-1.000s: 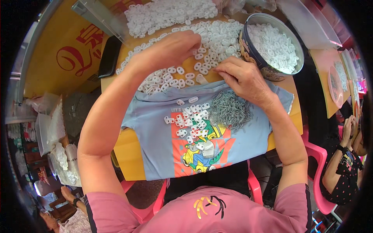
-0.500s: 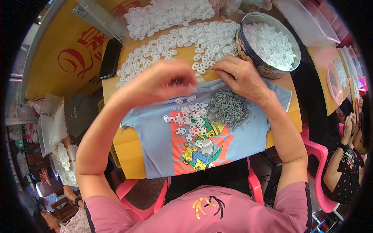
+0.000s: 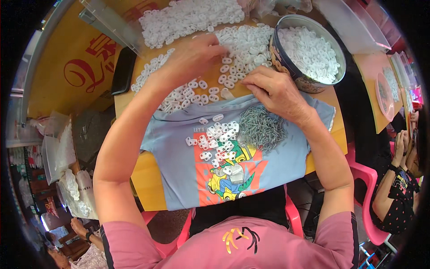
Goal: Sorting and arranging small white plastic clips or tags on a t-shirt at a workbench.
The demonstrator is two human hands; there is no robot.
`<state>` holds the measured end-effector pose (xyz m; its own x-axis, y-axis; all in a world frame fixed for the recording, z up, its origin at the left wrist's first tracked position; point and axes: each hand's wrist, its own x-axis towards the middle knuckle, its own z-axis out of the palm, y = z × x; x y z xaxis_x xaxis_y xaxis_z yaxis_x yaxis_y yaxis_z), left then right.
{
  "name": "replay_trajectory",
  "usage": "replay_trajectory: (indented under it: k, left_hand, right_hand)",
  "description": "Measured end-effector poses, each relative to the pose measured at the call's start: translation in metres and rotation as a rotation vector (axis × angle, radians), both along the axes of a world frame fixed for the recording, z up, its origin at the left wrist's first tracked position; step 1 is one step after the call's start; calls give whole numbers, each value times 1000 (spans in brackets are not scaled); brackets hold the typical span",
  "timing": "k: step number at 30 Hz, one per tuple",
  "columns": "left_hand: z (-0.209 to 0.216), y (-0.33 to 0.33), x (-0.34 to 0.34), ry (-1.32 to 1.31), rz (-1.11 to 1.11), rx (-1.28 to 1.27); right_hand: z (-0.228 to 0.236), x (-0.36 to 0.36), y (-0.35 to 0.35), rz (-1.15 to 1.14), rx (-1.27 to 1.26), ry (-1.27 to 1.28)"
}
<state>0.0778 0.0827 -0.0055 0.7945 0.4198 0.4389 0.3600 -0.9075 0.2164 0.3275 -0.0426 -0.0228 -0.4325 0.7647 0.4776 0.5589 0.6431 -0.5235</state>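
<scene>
My left hand (image 3: 193,54) reaches over the loose white oval plastic pieces (image 3: 244,42) on the far part of the table. Its fingers bend down, slightly blurred, and their tips are hard to make out. My right hand (image 3: 278,92) rests at the far edge of a light-blue T-shirt (image 3: 177,166). Thumb and forefinger close together beside several white pieces; what they hold, if anything, is hidden. Close to this hand on the shirt lies a heap of small grey screw-like pins (image 3: 263,129). Left of the heap is a cluster of white pieces with round holes (image 3: 218,140).
A round tin (image 3: 276,56) full of white pieces stands at the far right. A dark phone (image 3: 124,71) lies by the left table edge. Clear plastic bins (image 3: 354,22) are beyond. Another person's hands (image 3: 400,145) are at the right.
My left hand has moved away from the shirt, up and farther over the white pieces. My right hand has stayed nearly in place.
</scene>
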Motion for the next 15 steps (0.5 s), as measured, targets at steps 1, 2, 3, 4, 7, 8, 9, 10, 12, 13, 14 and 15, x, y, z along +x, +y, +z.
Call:
replay_trajectory:
  k: [1, 2, 3, 4, 7, 8, 9, 10, 12, 13, 14, 15]
  left_hand:
    - [-1, 3, 3, 28, 8, 40]
    - [-1, 6, 5, 28, 5, 38]
    - [0, 10, 5, 62, -9, 60]
    - [0, 12, 5, 95, -22, 83]
    - [3, 13, 7, 127, -57, 126]
    - [1, 14, 8, 128, -56, 126]
    - [-1, 15, 9, 99, -60, 125]
    - [-2, 17, 9, 70, -64, 125]
    - [0, 22, 9, 96, -67, 56]
    - [1, 24, 9, 121, -70, -13]
    - [1, 26, 9, 121, -68, -12]
    - [1, 27, 10, 130, -73, -35]
  right_hand:
    - [0, 0, 0, -2, -1, 2]
    - [0, 1, 0, -4, -3, 2]
    - [0, 1, 0, -4, -1, -4]
    - [0, 0, 0, -2, 0, -10]
    - [-1, 0, 0, -9, 0, -7]
    - [-1, 0, 0, -9, 0, -6]
    - [-1, -1, 0, -7, -1, -9]
    - [-1, -1, 1, -5, -3, -12]
    - [0, -1, 0, -6, -6, -13]
    - [1, -1, 0, -7, -8, -15]
    - [0, -1, 0, -5, -8, -15]
    - [-1, -1, 1, -5, -13, -11]
